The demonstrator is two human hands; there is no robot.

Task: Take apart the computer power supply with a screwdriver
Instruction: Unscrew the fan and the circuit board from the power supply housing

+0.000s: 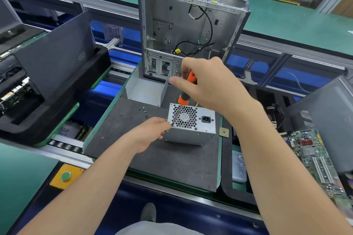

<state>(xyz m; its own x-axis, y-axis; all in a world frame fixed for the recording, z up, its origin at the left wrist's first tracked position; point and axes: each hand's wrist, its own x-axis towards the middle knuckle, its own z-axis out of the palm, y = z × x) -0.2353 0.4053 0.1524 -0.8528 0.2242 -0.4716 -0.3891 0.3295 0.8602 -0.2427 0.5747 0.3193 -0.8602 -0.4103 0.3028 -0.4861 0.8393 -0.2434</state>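
**On the dark tabletop [152,160] at mid-frame: screwdriver [187,90] set to a corner of the power supply [193,133]**

At the left edge of the frame, a dark grey panel [55,53] stands tilted in a black foam tray [28,126]. Toward the lower left, a green push button [65,176] sits on a yellow plate.

Further right, a few small loose screws [143,109] lie on the tabletop, near the power supply's left side. The left hand [152,131] reaches in from the lower left. Its fingers are curled round the unit's left corner, right beside the screwdriver tip.

The power supply stands in the middle of the tabletop, with its honeycomb fan grille and mains socket facing up toward the camera. The screwdriver slants down and to the left, and its tip meets the lower left corner of the grille face.

Above and to the right, the right hand [206,84] has its fingers wrapped round the orange-and-black handle.

Behind the unit lies a bent sheet-metal cover [143,89]. Beyond that, an open, stripped computer case [191,30] stands upright with loose cables inside.

Just right of the power supply, a square processor chip [223,132] lies at the tabletop's edge. At the far right, a green motherboard [313,158] lies flat.
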